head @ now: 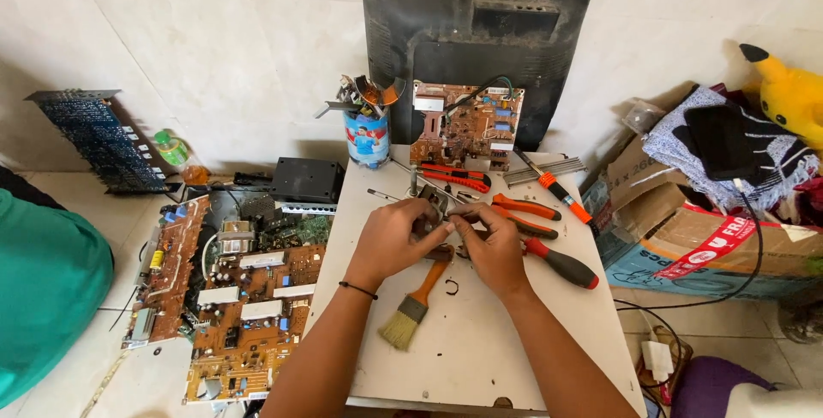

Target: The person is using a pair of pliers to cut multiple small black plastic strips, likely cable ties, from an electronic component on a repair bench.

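Hands meet over the white tabletop (480, 341): left hand (390, 242) and right hand (497, 251) pinch a small dark metal part (435, 212) between fingertips, above a wooden-handled paintbrush (416, 298). Work looks mid-way; orange-handled pliers (523, 216) lie unused.

Circuit boards (249, 298), paintbrush (416, 302), perhaps pliers (523, 216).

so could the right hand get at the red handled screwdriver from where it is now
Probably yes. The red handled screwdriver lies on the white table just beside the right hand, with nothing lying over its handle. That hand is busy, though: with the left hand it grips a small part.
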